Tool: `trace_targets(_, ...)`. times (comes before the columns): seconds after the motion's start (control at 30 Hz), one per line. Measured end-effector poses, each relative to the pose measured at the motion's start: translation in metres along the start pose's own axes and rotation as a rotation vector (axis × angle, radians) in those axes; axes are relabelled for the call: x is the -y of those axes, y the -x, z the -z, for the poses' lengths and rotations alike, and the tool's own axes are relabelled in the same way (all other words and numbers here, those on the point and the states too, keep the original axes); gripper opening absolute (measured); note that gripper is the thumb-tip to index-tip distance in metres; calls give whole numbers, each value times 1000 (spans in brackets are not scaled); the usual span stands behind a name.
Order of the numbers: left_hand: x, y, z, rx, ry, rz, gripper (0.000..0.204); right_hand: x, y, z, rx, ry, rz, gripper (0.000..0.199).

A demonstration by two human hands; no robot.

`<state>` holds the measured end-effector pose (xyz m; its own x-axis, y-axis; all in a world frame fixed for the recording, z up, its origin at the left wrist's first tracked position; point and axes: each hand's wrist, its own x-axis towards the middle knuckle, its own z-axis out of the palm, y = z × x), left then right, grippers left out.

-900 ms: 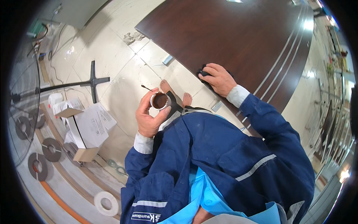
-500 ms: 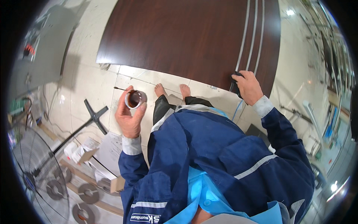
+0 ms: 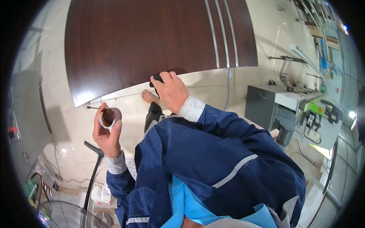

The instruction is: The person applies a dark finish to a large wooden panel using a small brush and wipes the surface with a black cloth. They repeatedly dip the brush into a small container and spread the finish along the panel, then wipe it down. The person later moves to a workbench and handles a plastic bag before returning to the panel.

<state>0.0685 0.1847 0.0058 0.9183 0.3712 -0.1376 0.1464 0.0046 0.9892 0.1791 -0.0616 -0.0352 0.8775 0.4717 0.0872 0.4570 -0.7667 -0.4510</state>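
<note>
Between the thumb and fingers of my left hand [image 3: 106, 141] is a small white cup [image 3: 118, 113], tilted, with dark brown liquid inside. A thin stick with a dark tip [image 3: 91, 107] pokes out past the fingers of that hand. My right hand [image 3: 173, 92] is closed around a small black tool [image 3: 156, 79] at the near edge of a dark brown wood-grain panel [image 3: 133, 41]; whether the tool touches the panel I cannot tell. Three silvery strips [image 3: 224, 34] run lengthwise along the panel's right part.
A bare foot [image 3: 146, 95] stands below the panel's near edge. At right is a grey machine [image 3: 262, 104] with a green part [image 3: 315, 108]; a blue cable [image 3: 228, 89] trails on the tiles. A fan [image 3: 68, 214] stands lower left, a grey surface [image 3: 28, 114] at far left.
My right hand with the black tool has moved left along the panel's near edge, away from the strips. The view has turned rightward, bringing the machine in. My left hand still holds the cup.
</note>
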Motion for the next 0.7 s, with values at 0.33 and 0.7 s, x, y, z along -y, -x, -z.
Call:
trace_targets(0.33,2,-19,-23,174,-59,-30,67,-78,46,46,-24,235,-251,31)
trace_targets(0.7,-5,1,-66,189,-90,-50,68,-218,97,132,-226,366,-606,20)
